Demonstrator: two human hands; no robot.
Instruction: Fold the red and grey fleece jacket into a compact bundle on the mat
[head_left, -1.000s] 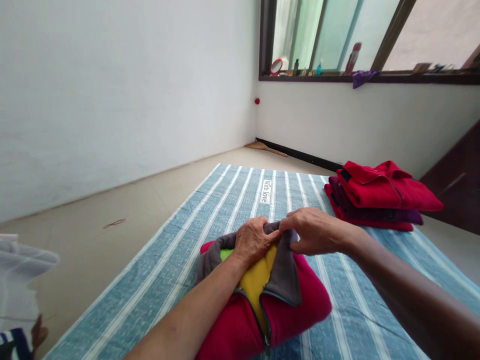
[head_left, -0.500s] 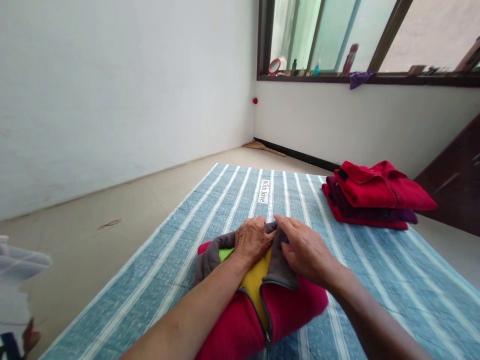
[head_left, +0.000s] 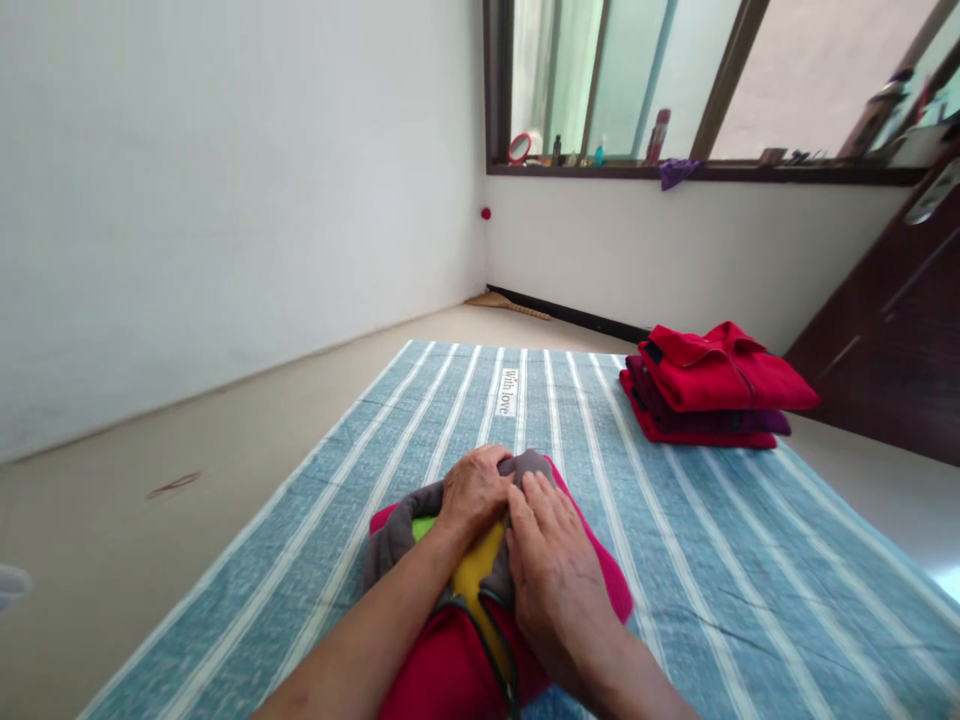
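Note:
A folded pink-red jacket [head_left: 442, 665] with a grey collar, a zip and a yellow and green inside lies at the near middle of a blue striped cloth [head_left: 352, 480]. My left hand [head_left: 476, 490] is on the collar, its fingers curled and pressed on the grey fabric near the top. Beside it, my right hand [head_left: 551, 550] lies flat on the right side of the collar, its fingers stretched out towards the top edge. The right part of the zip is partly hidden under this hand.
Folded red and purple garments [head_left: 716, 385] are stacked at the cloth's far right corner. A "With love" label [head_left: 508, 392] marks the cloth's far part. Beyond stand a white wall, a windowsill [head_left: 585, 171] with small items, and a dark door [head_left: 885, 330].
My right hand has gone from pinching the collar to lying flat on it, and the collar's right side is folded down. The view has shifted to the right.

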